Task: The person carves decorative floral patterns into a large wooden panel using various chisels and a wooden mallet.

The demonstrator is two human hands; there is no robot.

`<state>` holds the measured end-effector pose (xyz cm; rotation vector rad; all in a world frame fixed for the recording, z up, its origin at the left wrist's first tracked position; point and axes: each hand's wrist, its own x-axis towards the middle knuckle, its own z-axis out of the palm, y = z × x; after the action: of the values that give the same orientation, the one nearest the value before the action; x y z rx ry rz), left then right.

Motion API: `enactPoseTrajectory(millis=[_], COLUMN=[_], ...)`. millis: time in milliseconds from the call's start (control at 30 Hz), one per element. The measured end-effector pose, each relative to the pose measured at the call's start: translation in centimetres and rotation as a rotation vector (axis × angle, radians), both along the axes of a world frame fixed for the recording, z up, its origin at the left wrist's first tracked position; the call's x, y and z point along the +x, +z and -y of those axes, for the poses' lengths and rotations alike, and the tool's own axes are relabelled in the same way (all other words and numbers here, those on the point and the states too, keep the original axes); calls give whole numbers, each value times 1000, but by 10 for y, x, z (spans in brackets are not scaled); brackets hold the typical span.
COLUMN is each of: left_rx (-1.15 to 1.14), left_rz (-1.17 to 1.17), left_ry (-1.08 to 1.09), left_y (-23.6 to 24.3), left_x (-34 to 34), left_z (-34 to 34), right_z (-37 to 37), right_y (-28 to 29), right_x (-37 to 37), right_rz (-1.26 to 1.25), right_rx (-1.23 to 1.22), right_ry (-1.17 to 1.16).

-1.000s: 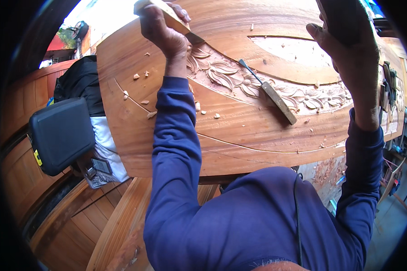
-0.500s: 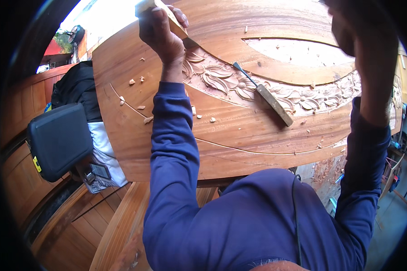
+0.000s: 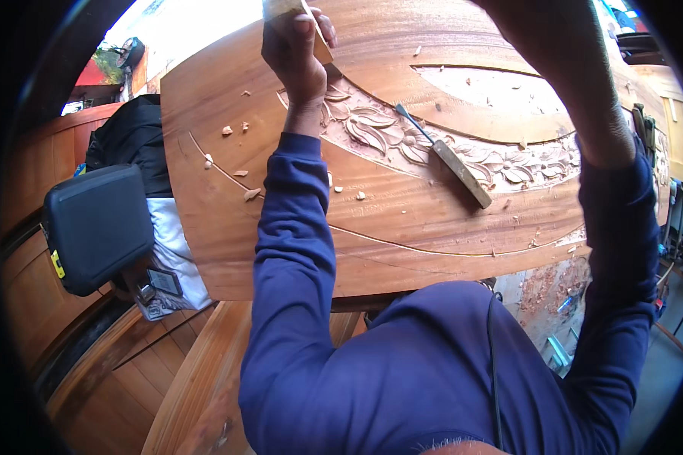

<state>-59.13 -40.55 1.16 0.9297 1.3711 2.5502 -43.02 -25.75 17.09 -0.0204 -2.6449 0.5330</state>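
Note:
At the top, my left hand (image 3: pixel 296 64) is closed around the pale wooden handle (image 3: pixel 320 44) of a chisel. Its dark blade (image 3: pixel 332 72) meets the carved band near the band's left end. My right arm (image 3: pixel 569 76) reaches up to the upper edge, where the frame cuts off the fingers and anything in them. Under both arms lies a large brown wooden panel (image 3: pixel 402 220) with a relief of leaves and flowers (image 3: pixel 368 133). A second chisel with a worn wooden handle (image 3: pixel 461 174) lies across the carving, untouched.
Wood chips (image 3: pixel 252 195) are scattered over the panel. Left of it are a dark hard case (image 3: pixel 99 227) with a yellow tab, a black cloth (image 3: pixel 129 140) and a white cloth (image 3: pixel 176 235). More tools (image 3: pixel 645 125) lie by the panel's right end. Shavings (image 3: pixel 546 292) cover a surface below.
My left hand and its chisel have shifted a little right in the view. My right arm has swung up and leftward, taking the hand to the upper edge. The loose chisel lies still.

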Motion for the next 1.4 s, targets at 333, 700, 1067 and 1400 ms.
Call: enactPoseTrajectory(millis=[333, 700, 1067, 1400], left_rx=[-83, -10, -101, -23], left_rz=[-133, -8, -33, 9], left_ry=[-35, 304, 280, 124], left_y=[14, -12, 66, 35], left_x=[1, -25, -56, -60], left_z=[16, 2, 74, 56], right_z=[12, 11, -9, -5], right_y=[-40, -135, -166, -152], right_x=[61, 312, 369, 353], right_rz=[113, -8, 60, 137], right_rx=[-239, -875, -1192, -1130], right_ry=[-233, -909, -807, -755])
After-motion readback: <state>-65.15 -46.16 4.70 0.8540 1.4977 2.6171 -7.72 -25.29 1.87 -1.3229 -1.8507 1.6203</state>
